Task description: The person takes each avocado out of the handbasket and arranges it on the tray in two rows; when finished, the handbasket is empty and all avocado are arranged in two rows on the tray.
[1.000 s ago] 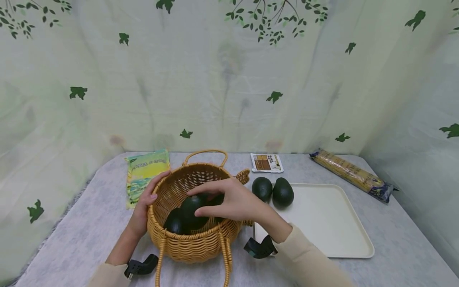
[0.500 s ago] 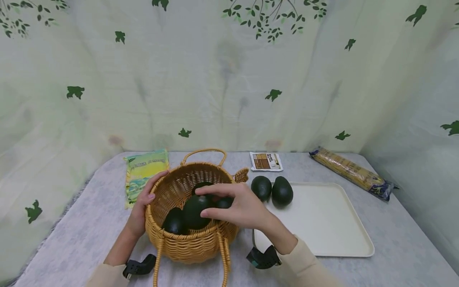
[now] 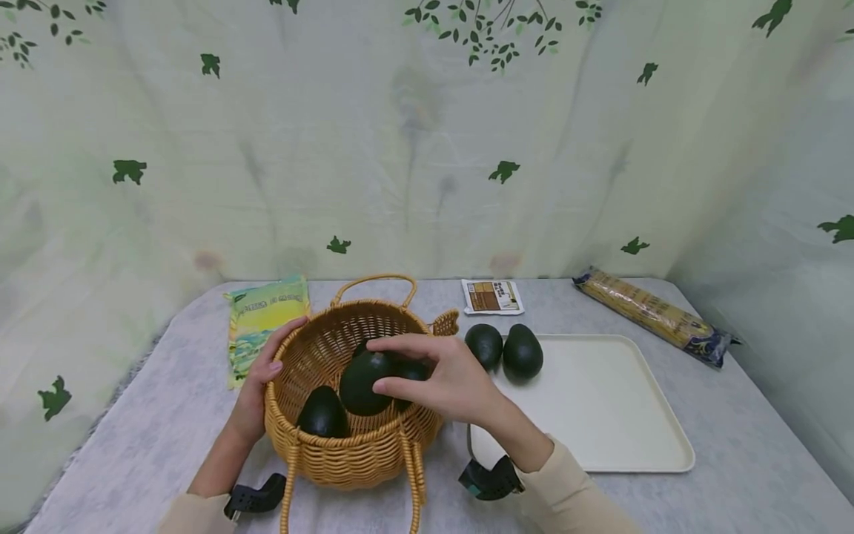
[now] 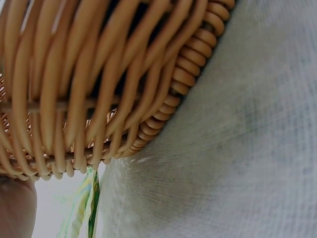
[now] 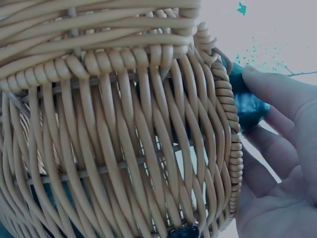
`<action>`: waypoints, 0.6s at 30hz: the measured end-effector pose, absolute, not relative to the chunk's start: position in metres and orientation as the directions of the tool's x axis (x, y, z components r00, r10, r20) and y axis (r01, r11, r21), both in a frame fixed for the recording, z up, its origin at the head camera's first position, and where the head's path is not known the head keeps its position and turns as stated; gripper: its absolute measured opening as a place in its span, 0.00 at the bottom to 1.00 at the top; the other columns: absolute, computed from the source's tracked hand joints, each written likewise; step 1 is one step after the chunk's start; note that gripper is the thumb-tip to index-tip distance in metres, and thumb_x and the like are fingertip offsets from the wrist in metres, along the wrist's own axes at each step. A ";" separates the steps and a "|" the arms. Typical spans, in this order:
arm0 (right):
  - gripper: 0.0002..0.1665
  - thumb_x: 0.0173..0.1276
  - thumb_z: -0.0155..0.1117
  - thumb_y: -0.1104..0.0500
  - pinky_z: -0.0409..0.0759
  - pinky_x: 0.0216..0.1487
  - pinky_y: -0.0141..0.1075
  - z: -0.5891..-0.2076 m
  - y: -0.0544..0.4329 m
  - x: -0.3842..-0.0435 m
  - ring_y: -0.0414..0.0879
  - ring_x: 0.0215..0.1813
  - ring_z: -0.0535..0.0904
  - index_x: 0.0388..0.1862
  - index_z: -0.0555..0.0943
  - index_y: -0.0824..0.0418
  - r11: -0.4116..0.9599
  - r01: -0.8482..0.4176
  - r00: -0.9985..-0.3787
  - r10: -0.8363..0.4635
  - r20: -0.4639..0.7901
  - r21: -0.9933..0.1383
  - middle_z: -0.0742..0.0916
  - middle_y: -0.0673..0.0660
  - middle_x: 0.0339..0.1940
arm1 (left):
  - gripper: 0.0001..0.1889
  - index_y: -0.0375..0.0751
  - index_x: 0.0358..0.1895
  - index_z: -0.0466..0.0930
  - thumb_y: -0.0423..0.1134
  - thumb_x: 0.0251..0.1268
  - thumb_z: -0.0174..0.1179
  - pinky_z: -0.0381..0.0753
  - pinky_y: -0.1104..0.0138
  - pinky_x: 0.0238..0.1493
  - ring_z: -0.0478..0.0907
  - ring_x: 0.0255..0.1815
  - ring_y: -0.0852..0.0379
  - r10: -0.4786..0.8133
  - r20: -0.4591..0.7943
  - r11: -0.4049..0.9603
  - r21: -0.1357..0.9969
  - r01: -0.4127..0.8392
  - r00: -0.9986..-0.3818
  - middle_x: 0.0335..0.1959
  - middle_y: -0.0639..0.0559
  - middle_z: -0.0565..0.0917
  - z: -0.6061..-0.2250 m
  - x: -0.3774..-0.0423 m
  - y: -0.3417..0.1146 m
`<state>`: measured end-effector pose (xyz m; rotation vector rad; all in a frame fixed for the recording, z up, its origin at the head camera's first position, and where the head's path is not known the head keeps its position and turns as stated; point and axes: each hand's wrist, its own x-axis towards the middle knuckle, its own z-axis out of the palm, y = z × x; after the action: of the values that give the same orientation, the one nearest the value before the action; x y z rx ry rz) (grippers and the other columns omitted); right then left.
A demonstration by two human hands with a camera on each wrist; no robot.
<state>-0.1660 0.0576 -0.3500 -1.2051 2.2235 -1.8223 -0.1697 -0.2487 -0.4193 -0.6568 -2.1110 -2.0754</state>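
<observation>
A tan wicker basket [image 3: 353, 463] stands at the centre left in the head view, its handles folded outward. On its left rim rests my left hand [image 3: 256, 386], gripping it with the thumb over the edge. Inside the basket, my right hand [image 3: 454, 378] pinches a dark green avocado [image 3: 363, 386] between thumb and fingers. Another avocado [image 3: 323, 412] lies to its left, and more dark avocados show partly behind and under the right hand. In the right wrist view the avocado [image 5: 247, 106] appears beyond the wicker rim, between the thumb and fingers.
A cream tray [image 3: 614, 415] lies to the right, with two avocados [image 3: 523, 352] at its far left corner. Behind are a small white-and-brown packet [image 3: 493, 297] and a long pasta-like pack [image 3: 654, 315]. A yellow-green bag [image 3: 267, 319] lies left of the basket.
My right hand has shifted slightly right with the avocado, which now sits a little apart from the left one. My left hand keeps its hold on the rim.
</observation>
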 end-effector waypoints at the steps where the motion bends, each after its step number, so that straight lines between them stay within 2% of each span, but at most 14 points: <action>1: 0.27 0.65 0.76 0.59 0.84 0.52 0.53 -0.349 0.058 -0.165 0.39 0.54 0.87 0.64 0.84 0.55 0.014 -0.530 -0.706 -0.561 0.432 -0.848 0.90 0.48 0.56 | 0.32 0.40 0.81 0.55 0.40 0.76 0.30 0.73 0.69 0.65 0.65 0.73 0.53 0.228 0.373 -0.028 0.926 0.377 -0.900 0.75 0.49 0.64 -0.419 -0.170 -0.249; 11: 0.26 0.64 0.76 0.63 0.84 0.57 0.42 -0.346 0.062 -0.164 0.42 0.57 0.87 0.62 0.85 0.57 -0.015 -0.484 -0.739 -0.528 0.418 -0.875 0.89 0.51 0.57 | 0.32 0.39 0.82 0.53 0.38 0.76 0.29 0.73 0.68 0.65 0.65 0.74 0.53 0.260 0.404 -0.054 0.913 0.405 -0.877 0.75 0.49 0.64 -0.422 -0.171 -0.250; 18: 0.25 0.63 0.77 0.62 0.83 0.59 0.42 -0.341 0.068 -0.165 0.43 0.56 0.87 0.60 0.86 0.53 0.020 -0.484 -0.766 -0.492 0.413 -0.875 0.89 0.48 0.58 | 0.32 0.39 0.82 0.52 0.38 0.76 0.29 0.73 0.68 0.65 0.65 0.74 0.53 0.263 0.403 -0.049 0.913 0.405 -0.877 0.75 0.48 0.64 -0.421 -0.171 -0.250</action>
<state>-0.1649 0.0681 -0.3413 -1.0712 2.2392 -1.9148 -0.1714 -0.2502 -0.4212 -0.7388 -2.0913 -2.0747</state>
